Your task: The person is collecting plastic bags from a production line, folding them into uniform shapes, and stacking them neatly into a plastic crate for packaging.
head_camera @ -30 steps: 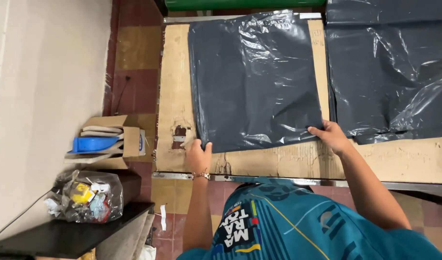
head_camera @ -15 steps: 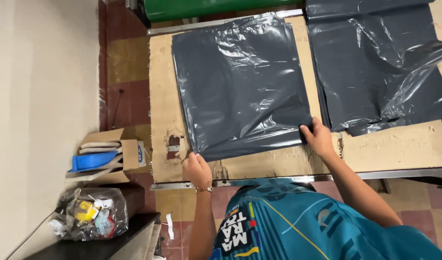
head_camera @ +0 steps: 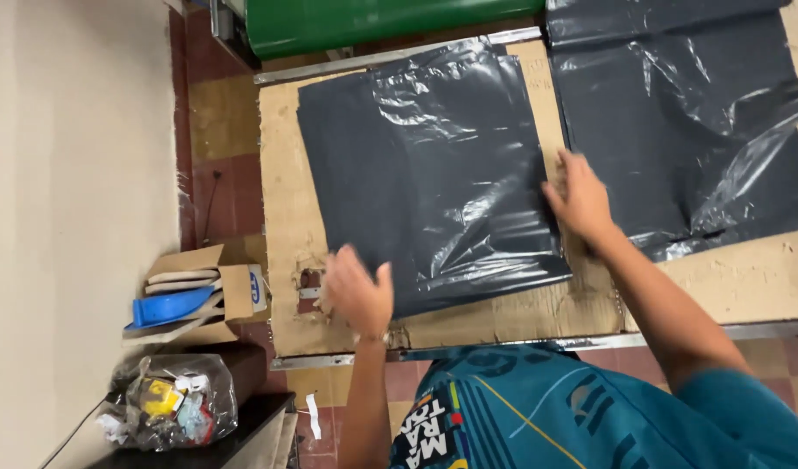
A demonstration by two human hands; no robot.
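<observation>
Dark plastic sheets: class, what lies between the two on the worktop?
In the head view, a bare strip of brown cardboard separates the left sheet from the right sheet; the right hand rests across that gap.

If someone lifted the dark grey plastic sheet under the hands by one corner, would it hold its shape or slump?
The dark grey plastic sheet would probably slump: its surface shows creases and ripples. It looks thin and light, so a push would likely bunch it. Its glossy sheen suggests it may slide on the cardboard-topped table. The left hand and right hand rest at its edges.

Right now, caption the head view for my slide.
Both hands, left hand and right hand, flatten a dark plastic bag on cardboard.
</observation>
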